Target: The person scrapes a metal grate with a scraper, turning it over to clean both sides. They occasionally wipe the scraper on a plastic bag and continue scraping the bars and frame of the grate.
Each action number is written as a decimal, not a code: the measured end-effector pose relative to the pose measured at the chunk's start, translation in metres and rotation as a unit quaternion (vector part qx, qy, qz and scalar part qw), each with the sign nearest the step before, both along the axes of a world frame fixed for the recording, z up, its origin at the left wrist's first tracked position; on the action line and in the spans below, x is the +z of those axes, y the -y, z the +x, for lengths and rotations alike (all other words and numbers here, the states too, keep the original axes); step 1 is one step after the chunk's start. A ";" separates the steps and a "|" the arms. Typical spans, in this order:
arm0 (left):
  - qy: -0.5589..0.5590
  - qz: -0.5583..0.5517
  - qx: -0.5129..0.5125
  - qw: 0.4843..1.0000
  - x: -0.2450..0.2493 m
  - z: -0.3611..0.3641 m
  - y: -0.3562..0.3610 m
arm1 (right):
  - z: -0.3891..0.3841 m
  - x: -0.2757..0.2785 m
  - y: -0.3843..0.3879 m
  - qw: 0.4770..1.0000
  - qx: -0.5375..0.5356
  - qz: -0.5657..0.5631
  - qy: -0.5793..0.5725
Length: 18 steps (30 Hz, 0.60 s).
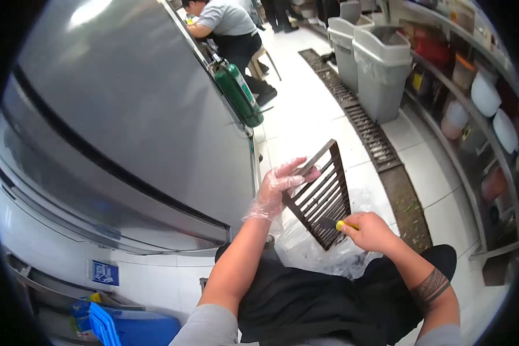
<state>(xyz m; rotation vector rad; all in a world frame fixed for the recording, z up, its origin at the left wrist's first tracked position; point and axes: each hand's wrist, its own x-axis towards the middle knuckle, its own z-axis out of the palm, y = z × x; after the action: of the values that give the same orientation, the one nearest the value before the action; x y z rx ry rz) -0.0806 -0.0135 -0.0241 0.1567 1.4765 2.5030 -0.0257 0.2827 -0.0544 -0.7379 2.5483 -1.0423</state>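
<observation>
My left hand point(284, 183), in a clear plastic glove, grips the upper left edge of a dark metal drain grate point(330, 193). The grate is tilted up in front of my knees, over a clear plastic bag point(311, 255) on the floor. In my bare right hand point(370, 232) is a scraper point(328, 224) with a yellow handle. Its dark blade lies against the lower bars of the grate, and most of the handle is hidden in my fingers.
A floor drain channel point(414, 207) runs along the right, partly covered by more grates point(370, 130). Grey bins point(380, 86) and loaded metal shelves point(473, 144) stand beyond it. At left are a large steel cabinet point(138, 104) and a green cylinder point(239, 95). A person point(228, 26) sits farther off.
</observation>
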 end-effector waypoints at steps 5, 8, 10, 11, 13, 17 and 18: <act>-0.028 -0.043 0.022 0.998 0.011 0.017 -0.009 | 0.010 0.035 -0.026 0.995 0.031 0.090 -0.018; -0.047 -0.086 0.024 0.995 0.012 0.025 -0.012 | 0.008 0.018 -0.040 0.997 0.021 0.044 -0.052; -0.043 -0.095 0.027 0.994 0.019 0.027 -0.015 | 0.009 0.000 -0.045 0.999 -0.003 0.033 -0.032; -0.034 -0.090 0.030 0.995 0.021 0.028 -0.016 | 0.007 -0.005 -0.048 0.998 -0.012 0.056 -0.017; -0.034 -0.071 0.024 0.997 0.020 0.027 -0.014 | 0.004 0.001 -0.048 0.991 0.033 0.127 -0.019; -0.008 -0.045 0.046 0.998 0.017 0.026 -0.013 | -0.002 -0.003 -0.052 0.977 0.120 0.174 -0.014; -0.010 -0.055 0.050 0.997 0.017 0.025 -0.013 | -0.004 0.002 -0.051 0.976 0.135 0.169 -0.006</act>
<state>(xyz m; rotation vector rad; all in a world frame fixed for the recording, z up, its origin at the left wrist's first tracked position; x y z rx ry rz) -0.0552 -0.0003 -0.0068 0.0896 1.6649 2.4951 -0.0299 0.3336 -0.0524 -0.9559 2.4538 -0.5026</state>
